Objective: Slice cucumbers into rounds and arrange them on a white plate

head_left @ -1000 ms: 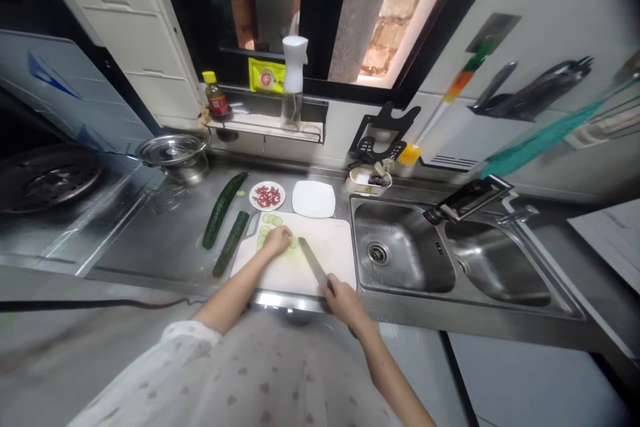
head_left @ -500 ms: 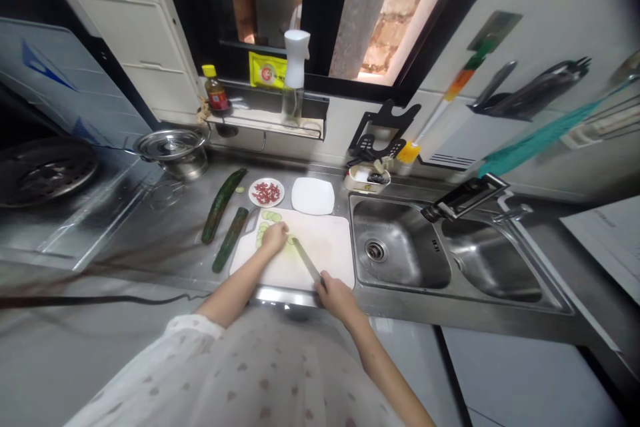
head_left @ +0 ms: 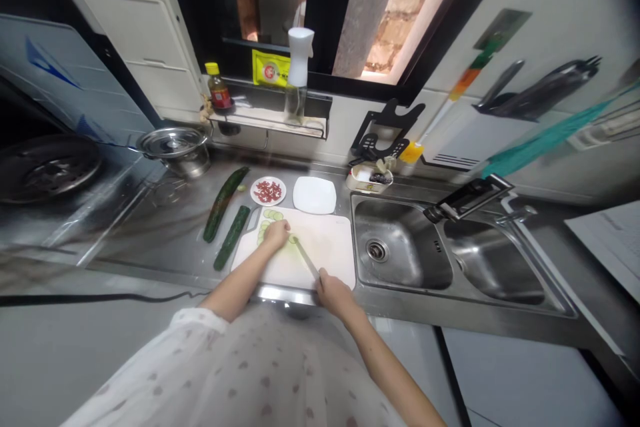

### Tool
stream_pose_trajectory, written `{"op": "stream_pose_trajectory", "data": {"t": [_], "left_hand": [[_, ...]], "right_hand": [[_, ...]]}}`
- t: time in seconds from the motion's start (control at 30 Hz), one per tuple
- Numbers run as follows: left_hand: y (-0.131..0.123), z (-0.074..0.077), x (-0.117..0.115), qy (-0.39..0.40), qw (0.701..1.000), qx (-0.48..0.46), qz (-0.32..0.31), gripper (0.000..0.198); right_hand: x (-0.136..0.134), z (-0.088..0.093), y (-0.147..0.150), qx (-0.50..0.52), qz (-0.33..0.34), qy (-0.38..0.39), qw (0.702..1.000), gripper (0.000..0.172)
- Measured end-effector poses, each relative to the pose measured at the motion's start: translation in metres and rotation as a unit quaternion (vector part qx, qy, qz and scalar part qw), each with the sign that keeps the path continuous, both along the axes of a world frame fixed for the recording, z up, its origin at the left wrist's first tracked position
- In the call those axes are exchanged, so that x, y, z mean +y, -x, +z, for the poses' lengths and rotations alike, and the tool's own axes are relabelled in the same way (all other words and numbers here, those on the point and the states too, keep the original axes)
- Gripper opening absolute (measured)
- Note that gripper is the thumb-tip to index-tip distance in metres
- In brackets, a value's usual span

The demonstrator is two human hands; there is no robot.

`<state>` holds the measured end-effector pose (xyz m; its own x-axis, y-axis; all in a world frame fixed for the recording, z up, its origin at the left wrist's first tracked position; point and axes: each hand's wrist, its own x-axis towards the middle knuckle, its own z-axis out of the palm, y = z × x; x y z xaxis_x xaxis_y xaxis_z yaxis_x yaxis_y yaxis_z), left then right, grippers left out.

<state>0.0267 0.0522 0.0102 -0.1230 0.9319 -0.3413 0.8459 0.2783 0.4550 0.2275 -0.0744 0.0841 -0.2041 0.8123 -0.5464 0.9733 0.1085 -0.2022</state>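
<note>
My right hand (head_left: 334,290) grips the handle of a kitchen knife (head_left: 307,261), its blade slanting up and left across the white cutting board (head_left: 330,240). By the blade's tip lies a pale green cucumber slice (head_left: 293,239). My left hand (head_left: 277,235) rests over the board's left half with curled fingers, close to that slice; what they hold, if anything, is hidden. Several cucumber slices (head_left: 273,214) lie behind and beside this hand, partly covered by it. Left of the board are a shorter cucumber piece (head_left: 233,238) with a cut end and a longer cucumber (head_left: 225,205).
Behind the board stand a plate of chopped red pieces (head_left: 269,202) and a white square plate (head_left: 314,195). A double steel sink (head_left: 405,240) adjoins on the right. A lidded steel pot (head_left: 187,153) is at the back left, and a shelf (head_left: 270,121) holds bottles.
The whole view has shifted slightly. Both hands, the knife and the slices keep nearly the same places on the board.
</note>
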Motion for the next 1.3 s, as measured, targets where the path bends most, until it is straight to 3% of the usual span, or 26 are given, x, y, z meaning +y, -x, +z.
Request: {"op": "stream_pose_trajectory", "data": {"t": [0.27, 0.6, 0.93, 1.3], "left_hand": [[0.001, -0.002, 0.003, 0.011, 1.0, 0.004, 0.001, 0.022], [0.002, -0.005, 0.008, 0.02, 1.0, 0.004, -0.002, 0.021], [0.004, -0.009, 0.011, 0.025, 1.0, 0.0, 0.002, 0.02], [0.004, -0.006, 0.011, 0.032, 0.999, -0.004, 0.01, 0.021]], "right_hand": [[0.003, -0.008, 0.004, 0.005, -0.002, -0.001, 1.0, 0.025], [0.013, 0.0, 0.008, 0.007, -0.001, 0.023, 1.0, 0.023], [0.008, -0.007, 0.0, 0.017, 0.003, 0.012, 1.0, 0.023], [-0.003, 0.009, -0.005, 0.002, -0.013, 0.049, 0.999, 0.022]]}}
